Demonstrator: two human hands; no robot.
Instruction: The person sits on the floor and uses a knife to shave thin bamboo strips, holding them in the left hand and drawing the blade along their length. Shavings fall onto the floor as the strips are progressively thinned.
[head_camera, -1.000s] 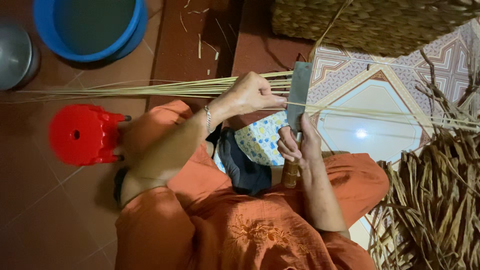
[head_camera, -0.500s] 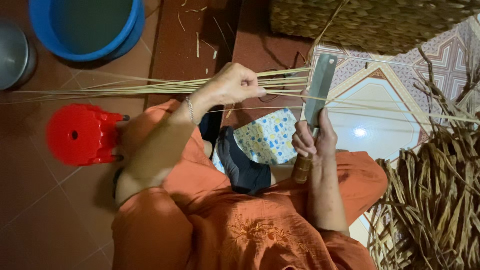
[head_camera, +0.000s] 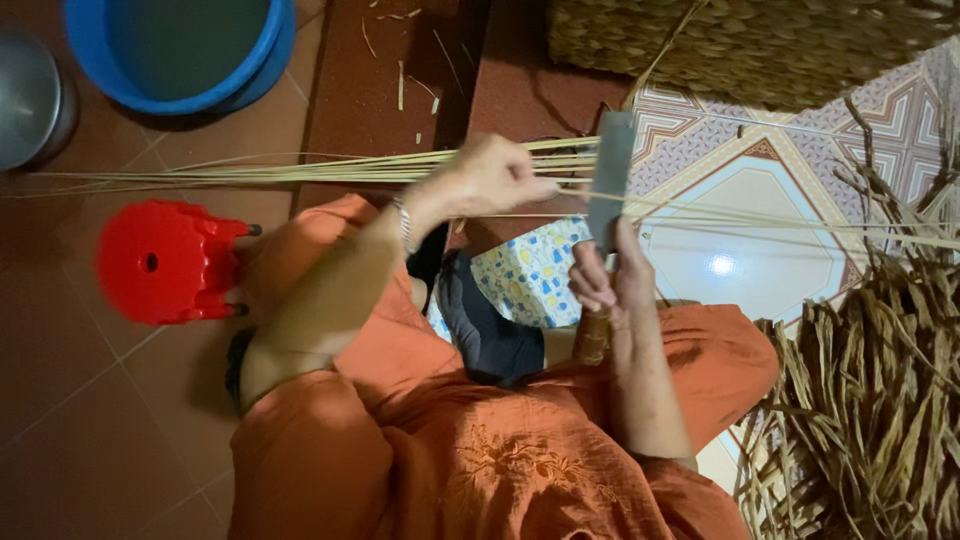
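Left hand (head_camera: 495, 178) clamped on reed bundle (head_camera: 300, 172); right hand (head_camera: 605, 280) closed on cleaver (head_camera: 610, 180). Few thin strips (head_camera: 780, 225) split off, most of bundle left.

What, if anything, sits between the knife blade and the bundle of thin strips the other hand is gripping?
Nothing visible. The left hand grips the bundle of thin strips, and the cleaver blade in the right hand already stands against the strips just beside it. The patterned cloth lies below, clear of the blade.
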